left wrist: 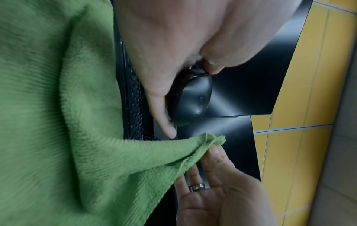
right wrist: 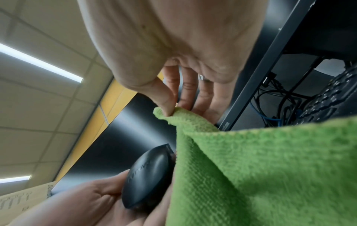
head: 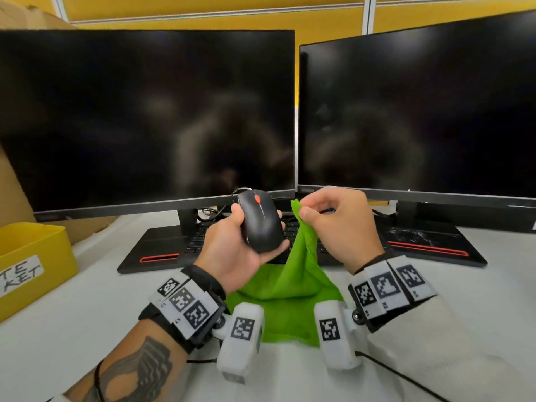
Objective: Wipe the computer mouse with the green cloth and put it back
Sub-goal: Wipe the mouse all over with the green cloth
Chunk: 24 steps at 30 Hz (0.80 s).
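My left hand (head: 246, 242) grips a black computer mouse (head: 262, 221) with a red scroll wheel, held up above the desk in front of the monitors. Its cable loops off behind it. The mouse (left wrist: 190, 97) lies in my palm with thumb and fingers curled round its sides. My right hand (head: 333, 221) pinches a corner of the green cloth (head: 290, 288) between thumb and forefinger, just right of the mouse. The cloth (right wrist: 260, 168) hangs from that pinch down to the desk, its lower part lying flat. Cloth and mouse (right wrist: 148, 175) nearly touch.
Two dark monitors (head: 145, 117) (head: 420, 111) stand close behind the hands. A black keyboard (head: 200, 236) lies under them, partly hidden. A yellow bin (head: 32, 265) with a label sits at the left on the white desk (head: 87, 314). Cardboard boxes (head: 11, 192) stand far left.
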Available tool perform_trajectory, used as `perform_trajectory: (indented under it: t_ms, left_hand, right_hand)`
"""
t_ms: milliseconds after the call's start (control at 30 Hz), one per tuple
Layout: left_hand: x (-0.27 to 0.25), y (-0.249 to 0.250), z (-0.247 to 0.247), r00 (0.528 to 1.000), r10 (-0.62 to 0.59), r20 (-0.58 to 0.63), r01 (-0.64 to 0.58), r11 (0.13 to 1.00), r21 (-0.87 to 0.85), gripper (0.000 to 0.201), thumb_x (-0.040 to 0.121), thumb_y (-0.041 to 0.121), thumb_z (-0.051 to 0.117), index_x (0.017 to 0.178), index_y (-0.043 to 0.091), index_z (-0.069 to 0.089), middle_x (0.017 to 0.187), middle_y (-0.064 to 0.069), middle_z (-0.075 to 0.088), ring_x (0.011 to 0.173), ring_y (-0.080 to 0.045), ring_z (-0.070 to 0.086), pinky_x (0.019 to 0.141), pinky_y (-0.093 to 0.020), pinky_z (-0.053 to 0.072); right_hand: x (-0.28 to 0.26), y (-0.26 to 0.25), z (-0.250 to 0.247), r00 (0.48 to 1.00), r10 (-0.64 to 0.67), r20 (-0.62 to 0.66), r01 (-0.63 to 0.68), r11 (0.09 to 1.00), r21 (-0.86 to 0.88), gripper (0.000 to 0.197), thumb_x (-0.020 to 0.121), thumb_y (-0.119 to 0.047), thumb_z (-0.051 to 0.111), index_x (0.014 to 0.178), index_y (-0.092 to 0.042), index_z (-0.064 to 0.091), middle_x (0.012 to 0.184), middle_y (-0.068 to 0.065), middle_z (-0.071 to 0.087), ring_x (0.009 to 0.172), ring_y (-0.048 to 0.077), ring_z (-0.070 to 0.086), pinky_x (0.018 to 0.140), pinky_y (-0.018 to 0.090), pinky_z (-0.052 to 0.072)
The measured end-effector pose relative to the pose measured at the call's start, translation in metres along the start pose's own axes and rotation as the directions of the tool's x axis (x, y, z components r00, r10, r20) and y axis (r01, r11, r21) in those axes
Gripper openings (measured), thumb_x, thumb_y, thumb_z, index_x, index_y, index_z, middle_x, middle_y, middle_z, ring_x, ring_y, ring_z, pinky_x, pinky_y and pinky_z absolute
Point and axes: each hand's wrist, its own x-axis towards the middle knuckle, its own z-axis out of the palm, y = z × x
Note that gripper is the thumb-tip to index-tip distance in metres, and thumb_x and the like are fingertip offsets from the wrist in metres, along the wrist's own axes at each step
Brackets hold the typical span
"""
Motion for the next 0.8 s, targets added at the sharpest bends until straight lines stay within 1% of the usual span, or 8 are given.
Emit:
perform_trajectory:
  t_ms: [100, 233, 367, 433, 500, 633, 700, 800]
  left_hand:
    - [-0.001, 0.0, 0.001, 1.0, -0.002, 0.0, 0.002, 1.0, 0.016, 0.062, 0.111, 0.052, 0.027, 0.146, 0.009, 0.055, 0.142, -0.021, 0.065, 0.112, -0.034, 0.069, 0.083, -0.053, 0.057]
    - [0.0, -0.001, 0.001, 0.999, -0.005, 0.032, 0.003, 0.997, 0.078, 0.064, 0.105, 0.06, 0.039, 0.141, 0.011, 0.06, 0.127, -0.015, 0.071, 0.103, -0.031, 0.072, 0.072, -0.043, 0.065]
    - [-0.003, -0.004, 0.003, 0.995, 0.022, 0.101, -0.039, 0.986, 0.163, 0.046, 0.108, 0.037, 0.049, 0.142, 0.008, 0.06, 0.111, -0.013, 0.075, 0.092, -0.025, 0.074, 0.077, -0.038, 0.064]
    - [-0.005, -0.007, 0.003, 0.988, 0.032, 0.152, -0.061, 0.98, 0.192, 0.04, 0.109, 0.029, 0.047, 0.142, 0.011, 0.061, 0.122, -0.014, 0.076, 0.104, -0.023, 0.074, 0.09, -0.038, 0.062]
    - [-0.008, -0.008, 0.003, 0.98, 0.023, 0.195, -0.065, 0.976, 0.209, 0.038, 0.108, 0.026, 0.048, 0.142, 0.017, 0.062, 0.139, -0.014, 0.069, 0.123, -0.027, 0.067, 0.106, -0.046, 0.053]
    - [-0.01, -0.007, 0.003, 0.971, -0.005, 0.238, -0.059, 0.964, 0.261, 0.036, 0.107, 0.025, 0.05, 0.14, 0.023, 0.062, 0.143, -0.012, 0.066, 0.117, -0.03, 0.066, 0.102, -0.058, 0.048]
    - [-0.011, -0.007, 0.002, 0.966, -0.012, 0.259, -0.06, 0.961, 0.268, 0.036, 0.108, 0.024, 0.049, 0.142, 0.022, 0.06, 0.144, -0.014, 0.065, 0.123, -0.033, 0.067, 0.104, -0.066, 0.045]
    - [-0.011, -0.008, 0.003, 0.954, -0.007, 0.299, -0.061, 0.974, 0.217, 0.037, 0.109, 0.022, 0.046, 0.144, 0.019, 0.058, 0.143, -0.013, 0.067, 0.123, -0.031, 0.069, 0.093, -0.06, 0.058]
  right_hand:
    - [-0.001, 0.001, 0.002, 1.0, 0.028, -0.013, -0.028, 0.999, -0.037, 0.013, 0.084, -0.017, 0.076, 0.076, -0.027, 0.071, 0.075, -0.005, 0.075, 0.079, 0.017, 0.073, 0.088, 0.05, 0.06]
    - [0.002, 0.004, 0.007, 0.992, 0.126, -0.032, -0.124, 0.991, 0.04, 0.006, 0.072, -0.031, 0.064, 0.075, -0.029, 0.068, 0.07, 0.001, 0.076, 0.082, 0.028, 0.076, 0.087, 0.058, 0.061]
    - [0.005, 0.008, 0.01, 0.984, 0.176, -0.04, -0.17, 0.977, 0.128, 0.017, 0.068, -0.035, 0.063, 0.08, -0.045, 0.068, 0.069, 0.003, 0.077, 0.081, 0.032, 0.078, 0.083, 0.058, 0.063]
    - [0.006, 0.008, 0.008, 0.98, 0.182, -0.076, -0.168, 0.973, 0.16, 0.017, 0.069, -0.033, 0.063, 0.083, -0.042, 0.067, 0.067, 0.002, 0.077, 0.079, 0.032, 0.078, 0.082, 0.058, 0.063]
    - [0.006, 0.008, 0.007, 0.978, 0.178, -0.111, -0.157, 0.972, 0.177, 0.015, 0.071, -0.031, 0.064, 0.085, -0.037, 0.067, 0.066, 0.0, 0.076, 0.078, 0.031, 0.078, 0.081, 0.058, 0.063]
    - [0.002, 0.003, 0.01, 0.977, 0.158, -0.145, -0.128, 0.971, 0.201, 0.008, 0.075, -0.032, 0.072, 0.08, -0.026, 0.071, 0.064, -0.005, 0.077, 0.075, 0.023, 0.077, 0.082, 0.054, 0.064]
    - [0.002, 0.003, 0.008, 0.967, 0.148, -0.206, -0.114, 0.979, 0.167, 0.009, 0.079, -0.028, 0.079, 0.076, -0.022, 0.072, 0.061, -0.005, 0.075, 0.072, 0.019, 0.076, 0.082, 0.049, 0.064]
    - [0.005, 0.006, 0.003, 0.94, 0.156, -0.304, -0.109, 0.98, 0.165, 0.013, 0.079, -0.026, 0.082, 0.072, -0.021, 0.073, 0.059, -0.006, 0.074, 0.071, 0.018, 0.077, 0.085, 0.048, 0.063]
